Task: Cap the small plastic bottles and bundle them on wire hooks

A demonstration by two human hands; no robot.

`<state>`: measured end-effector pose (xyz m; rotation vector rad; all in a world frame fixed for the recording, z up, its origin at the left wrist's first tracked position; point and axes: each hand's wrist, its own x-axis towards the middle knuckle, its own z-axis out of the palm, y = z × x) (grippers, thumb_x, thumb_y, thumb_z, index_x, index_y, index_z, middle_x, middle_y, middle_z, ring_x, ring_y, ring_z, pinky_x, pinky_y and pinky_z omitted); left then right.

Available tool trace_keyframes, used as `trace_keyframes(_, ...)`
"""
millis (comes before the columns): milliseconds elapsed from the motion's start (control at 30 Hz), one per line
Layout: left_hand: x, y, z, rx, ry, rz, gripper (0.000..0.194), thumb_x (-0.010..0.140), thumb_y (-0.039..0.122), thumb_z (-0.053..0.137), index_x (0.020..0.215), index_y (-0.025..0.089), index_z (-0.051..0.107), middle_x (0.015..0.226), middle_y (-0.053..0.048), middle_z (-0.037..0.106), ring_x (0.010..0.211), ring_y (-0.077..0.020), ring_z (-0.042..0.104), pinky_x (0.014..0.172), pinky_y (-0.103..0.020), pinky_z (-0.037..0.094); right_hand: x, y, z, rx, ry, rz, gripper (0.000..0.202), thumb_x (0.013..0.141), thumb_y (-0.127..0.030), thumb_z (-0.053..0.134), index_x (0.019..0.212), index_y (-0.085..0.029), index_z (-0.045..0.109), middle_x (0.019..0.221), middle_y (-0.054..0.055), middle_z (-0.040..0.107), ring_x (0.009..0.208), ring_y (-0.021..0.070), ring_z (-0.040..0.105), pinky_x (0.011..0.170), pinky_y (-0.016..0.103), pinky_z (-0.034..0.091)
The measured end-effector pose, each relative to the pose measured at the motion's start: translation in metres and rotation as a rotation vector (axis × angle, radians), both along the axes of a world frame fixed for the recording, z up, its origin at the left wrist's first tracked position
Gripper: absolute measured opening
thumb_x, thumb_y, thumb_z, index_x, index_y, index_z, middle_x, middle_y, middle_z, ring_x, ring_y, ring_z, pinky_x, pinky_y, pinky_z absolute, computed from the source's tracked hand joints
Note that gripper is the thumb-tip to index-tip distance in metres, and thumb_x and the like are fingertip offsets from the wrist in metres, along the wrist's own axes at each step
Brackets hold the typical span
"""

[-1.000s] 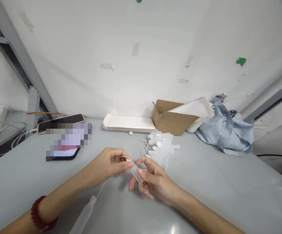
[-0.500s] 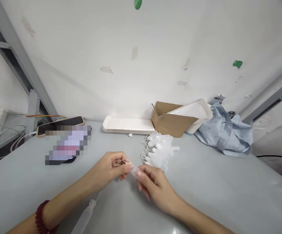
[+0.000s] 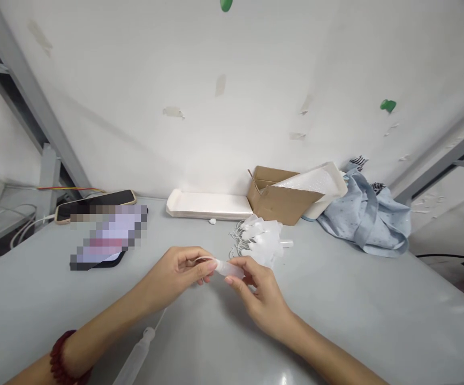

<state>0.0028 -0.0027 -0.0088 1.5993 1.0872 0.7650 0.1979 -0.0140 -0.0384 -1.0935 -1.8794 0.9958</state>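
Note:
Between my hands, above the grey table, is a small translucent plastic bottle [image 3: 230, 269] with a thin white cord [image 3: 204, 258] at its neck. My left hand [image 3: 191, 270] pinches the neck end and the cord between thumb and fingers. At the other end, the body of the bottle sits in the fingers of my right hand [image 3: 251, 280], whose thumb lies below it. Just beyond my right hand lies a pile of similar white translucent pieces [image 3: 261, 238] with looped cords. A long translucent tube [image 3: 135, 358] with a thin tip lies under my left forearm.
A stack of long white trays [image 3: 211, 205] lies along the wall beside an open cardboard box [image 3: 290, 203]. A light blue cloth bag [image 3: 370, 219] is at the right. Two phones, one dark-screened [image 3: 95, 206], one partly blurred [image 3: 111, 235], lie left. A small white piece [image 3: 212, 221] sits before the trays.
The bottle has turned nearer to level and shows more of its body. My right hand has moved up slightly, its thumb shifting off the bottle's front. The view has shifted a little.

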Motion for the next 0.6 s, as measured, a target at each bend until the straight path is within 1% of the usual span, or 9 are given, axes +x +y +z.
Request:
trace_keyframes(100,0.000,-0.001,0.001,0.033,0.026,-0.016,0.029,0.086,0.040,0.050,0.077,0.017,0.066,0.067,0.000,0.060,0.067,-0.0161,0.055,0.067,-0.026,0.045,0.001,0.000,-0.002,0.061,-0.045,0.010,0.019,0.089,-0.032,0.050,0.095,-0.016,0.057,0.079,0.005,0.061,0.065,0.0147,0.052,0.056,0.026,0.039)
trace_keyframes(233,-0.002,-0.003,0.001,0.065,0.104,-0.014,0.031,0.085,0.041,0.050,0.068,0.017,0.061,0.063,0.001,0.057,0.064,-0.0151,0.054,0.062,-0.024,0.043,0.001,-0.001,0.000,0.039,-0.065,0.040,0.021,0.089,-0.034,0.048,0.094,-0.016,0.059,0.072,0.003,0.058,0.061,0.0140,0.048,0.055,0.026,0.038)
trace_keyframes(333,-0.002,-0.004,-0.001,-0.008,0.140,-0.043,0.035,0.085,0.042,0.049,0.061,0.017,0.056,0.057,0.002,0.054,0.058,-0.0138,0.052,0.056,-0.023,0.040,0.001,-0.001,0.002,0.035,-0.059,0.061,0.026,0.092,-0.036,0.043,0.091,-0.016,0.060,0.069,0.003,0.056,0.061,0.0142,0.047,0.057,0.027,0.037)
trace_keyframes(433,0.000,-0.004,-0.004,-0.110,0.122,-0.094,0.033,0.085,0.040,0.049,0.063,0.016,0.057,0.055,0.003,0.054,0.051,-0.0123,0.050,0.052,-0.022,0.039,0.002,-0.001,0.003,0.057,-0.058,0.050,0.026,0.092,-0.035,0.041,0.093,-0.015,0.059,0.072,0.004,0.057,0.063,0.0147,0.047,0.059,0.028,0.037)
trace_keyframes(500,0.001,-0.004,-0.007,-0.122,0.114,-0.094,0.033,0.084,0.040,0.049,0.064,0.016,0.058,0.054,0.003,0.054,0.050,-0.0118,0.049,0.051,-0.021,0.038,0.002,-0.001,0.003,0.066,-0.051,0.053,0.027,0.092,-0.034,0.041,0.093,-0.014,0.059,0.071,0.003,0.055,0.062,0.0140,0.046,0.059,0.028,0.036)
trace_keyframes(567,0.002,-0.004,-0.009,-0.113,0.110,-0.073,0.036,0.085,0.043,0.048,0.063,0.016,0.058,0.054,0.003,0.053,0.051,-0.0117,0.049,0.051,-0.021,0.038,0.001,-0.001,0.002,0.023,-0.007,0.065,0.029,0.092,-0.037,0.042,0.086,-0.015,0.059,0.066,0.001,0.050,0.059,0.0121,0.043,0.057,0.026,0.034)
trace_keyframes(600,0.003,-0.005,-0.010,-0.110,0.108,-0.063,0.038,0.085,0.045,0.048,0.062,0.016,0.058,0.053,0.003,0.052,0.051,-0.0116,0.048,0.051,-0.021,0.037,0.001,0.000,0.002,-0.042,0.039,0.072,0.032,0.092,-0.040,0.042,0.079,-0.015,0.057,0.062,-0.001,0.046,0.056,0.0108,0.039,0.054,0.025,0.032)
